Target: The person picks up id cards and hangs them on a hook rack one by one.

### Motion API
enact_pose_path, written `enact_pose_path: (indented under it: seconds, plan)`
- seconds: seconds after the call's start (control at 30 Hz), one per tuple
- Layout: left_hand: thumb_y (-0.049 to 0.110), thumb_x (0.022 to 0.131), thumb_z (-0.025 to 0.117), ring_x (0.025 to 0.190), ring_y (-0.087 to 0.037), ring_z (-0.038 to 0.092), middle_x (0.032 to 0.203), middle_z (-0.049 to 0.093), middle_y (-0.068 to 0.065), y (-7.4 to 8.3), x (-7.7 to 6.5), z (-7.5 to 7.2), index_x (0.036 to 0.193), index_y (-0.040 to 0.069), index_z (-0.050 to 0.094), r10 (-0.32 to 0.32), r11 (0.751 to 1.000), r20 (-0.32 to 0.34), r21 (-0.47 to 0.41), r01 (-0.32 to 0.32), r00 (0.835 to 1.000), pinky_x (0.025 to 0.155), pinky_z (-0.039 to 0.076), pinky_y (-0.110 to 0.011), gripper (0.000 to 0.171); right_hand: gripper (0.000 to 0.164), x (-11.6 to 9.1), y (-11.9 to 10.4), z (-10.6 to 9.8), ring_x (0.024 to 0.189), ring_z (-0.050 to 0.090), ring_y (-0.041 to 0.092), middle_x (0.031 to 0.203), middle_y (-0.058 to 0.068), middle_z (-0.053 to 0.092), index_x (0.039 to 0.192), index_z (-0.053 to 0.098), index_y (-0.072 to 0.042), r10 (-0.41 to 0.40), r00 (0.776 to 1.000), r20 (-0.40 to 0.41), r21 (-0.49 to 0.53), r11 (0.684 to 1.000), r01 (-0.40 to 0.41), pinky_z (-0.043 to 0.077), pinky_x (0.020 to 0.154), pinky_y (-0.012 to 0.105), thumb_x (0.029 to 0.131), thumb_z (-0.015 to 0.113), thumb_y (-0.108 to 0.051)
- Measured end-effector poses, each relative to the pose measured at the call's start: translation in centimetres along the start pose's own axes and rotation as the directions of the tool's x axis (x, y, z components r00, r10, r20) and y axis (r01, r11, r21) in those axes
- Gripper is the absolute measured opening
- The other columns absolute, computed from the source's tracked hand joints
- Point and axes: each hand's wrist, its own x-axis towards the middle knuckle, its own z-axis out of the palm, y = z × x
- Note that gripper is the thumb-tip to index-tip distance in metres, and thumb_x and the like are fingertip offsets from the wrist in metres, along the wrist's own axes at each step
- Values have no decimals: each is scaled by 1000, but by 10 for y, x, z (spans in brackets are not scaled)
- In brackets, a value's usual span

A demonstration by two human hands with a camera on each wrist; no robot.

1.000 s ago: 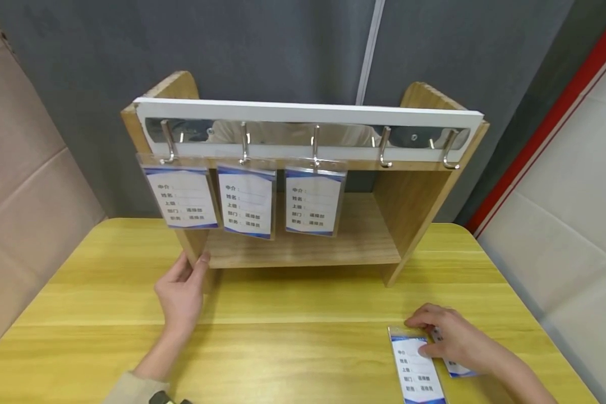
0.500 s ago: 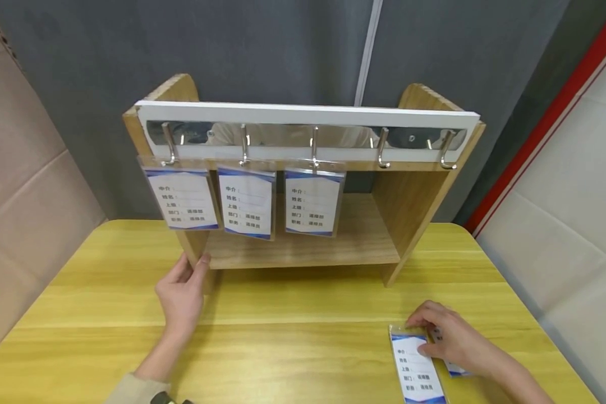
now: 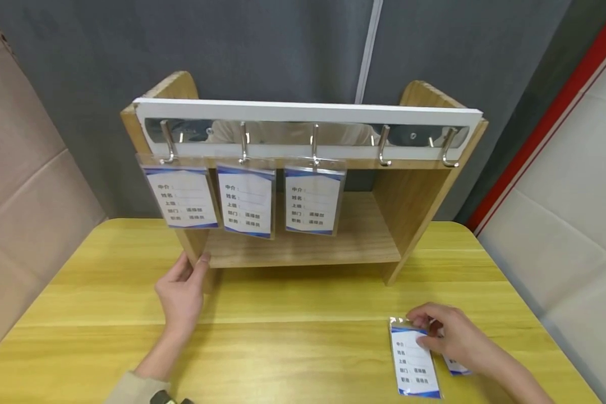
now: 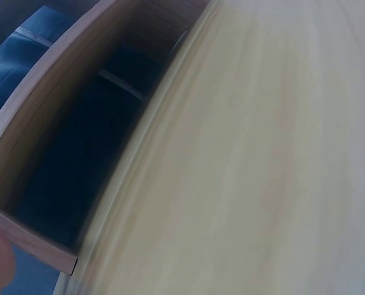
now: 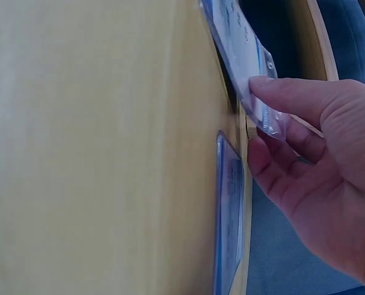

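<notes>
My left hand [image 3: 180,297] holds the lower left side panel of a wooden shelf [image 3: 303,247], thumb at the front and fingers behind the panel. At the right of the table, my right hand [image 3: 454,336] pinches a clear-sleeved badge [image 3: 415,365] near its top edge. The right wrist view shows thumb and fingers on the pinched badge [image 5: 236,46], its top end raised off the table. A second badge [image 3: 456,367] lies on the table, partly hidden beneath my right hand.
Across the shelf's front runs a white rail [image 3: 308,109] with several metal hooks. From the three leftmost hang a left badge [image 3: 182,196], a middle badge [image 3: 246,199] and a right badge [image 3: 313,202]. The two right hooks [image 3: 385,146] hold nothing. A grey partition [image 3: 283,50] stands behind.
My right fingers have taken hold of the near badge; its top has risen and it has shifted slightly away from me. The left hand stays on the shelf.
</notes>
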Motion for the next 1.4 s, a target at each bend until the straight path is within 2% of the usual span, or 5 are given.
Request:
enact_pose_path:
  seconds: [0.23, 0.53, 0.77, 0.97, 1.4]
  plan:
    - [-2, 94, 70, 109, -15, 69, 122, 65, -26, -1, 1, 0, 126, 0, 70, -4, 1000, -3, 14, 4, 1000, 90, 58, -22, 32, 36, 2, -2, -1, 85, 57, 5, 101, -10, 64, 119, 69, -13, -74, 992, -98, -19, 997, 72, 59, 69, 22, 87, 82, -3]
    - [-2, 94, 70, 105, -6, 69, 122, 63, -28, -1, 1, -1, 126, -1, 69, -10, 1000, 1, 16, 10, 1000, 89, 57, -20, 32, 36, 3, -3, 1, 87, 59, 7, 106, -6, 66, 119, 69, -14, -80, 977, -197, 49, 995, 91, 61, 70, 23, 89, 76, 5]
    - [-3, 93, 70, 101, -1, 69, 123, 62, -29, -1, 1, 0, 126, 0, 69, -14, 1000, 5, 1, 14, 1000, 88, 57, -19, 33, 35, 5, -5, 5, 87, 60, 12, 104, -1, 66, 119, 68, -7, -148, 954, -260, 138, 972, 189, 61, 70, 22, 90, 70, 13]
    - [-3, 93, 70, 101, -1, 69, 123, 63, -28, -1, 1, 0, 126, 0, 69, -14, 1000, 9, 0, 14, 1000, 89, 57, -20, 33, 33, 7, -7, 5, 88, 62, 12, 107, 3, 67, 120, 67, -2, -187, 946, -264, 214, 945, 247, 62, 71, 23, 91, 67, 15]
    - [-5, 93, 69, 101, -1, 69, 121, 63, -27, -2, 0, 0, 126, -2, 68, 7, 1000, -1, -16, -7, 1000, 88, 58, -21, 33, 28, 7, -14, 1, 92, 65, 14, 109, 14, 66, 120, 64, 6, -190, 950, -247, 297, 919, 260, 63, 75, 23, 94, 65, 14]
